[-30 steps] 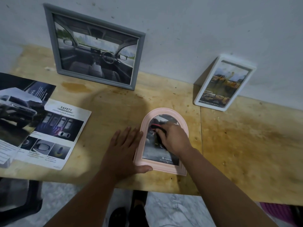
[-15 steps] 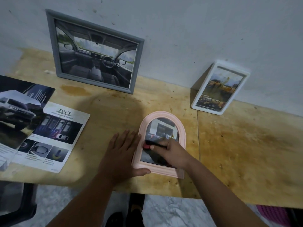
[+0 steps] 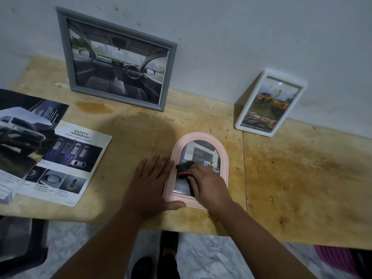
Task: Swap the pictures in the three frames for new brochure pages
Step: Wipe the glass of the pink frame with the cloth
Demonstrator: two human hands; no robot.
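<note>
So right hand (image 3: pixel 209 186) fingers are bunched on a dark cloth (image 3: pixel 184 168) pressed to the pink arched frame's (image 3: pixel 224 158) glass, cloth at their 10 o'clock. Left hand (image 3: pixel 150 184) lies flat with fingers spread, at the frame's 9 o'clock edge, thumb hooked under its bottom rim.

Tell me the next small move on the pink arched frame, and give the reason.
Probably sweep the dark cloth up over the top of the glass. The right hand presses it on the middle of the pink arched frame, which lies flat on the table; the arch above is uncovered. The left hand, flat at its left edge, should hold it steady.
</note>
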